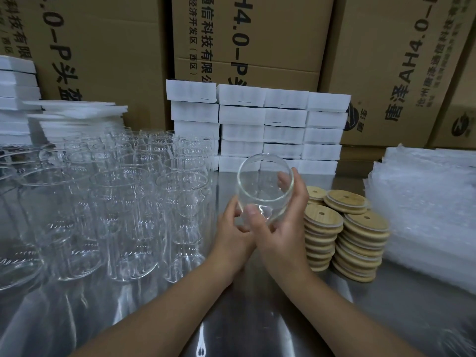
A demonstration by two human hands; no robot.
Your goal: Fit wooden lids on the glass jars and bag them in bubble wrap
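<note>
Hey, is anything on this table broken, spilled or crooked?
Nothing looks broken or spilled. The only untidy spot is the wooden lids right of the held jar: their stacks are uneven, with discs offset sideways so the piles lean.

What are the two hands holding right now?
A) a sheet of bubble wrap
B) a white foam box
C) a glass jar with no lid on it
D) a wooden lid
C: the left hand and the right hand both hold one glass jar with its mouth open, while the wooden lids sit in stacks just to the right.
</note>
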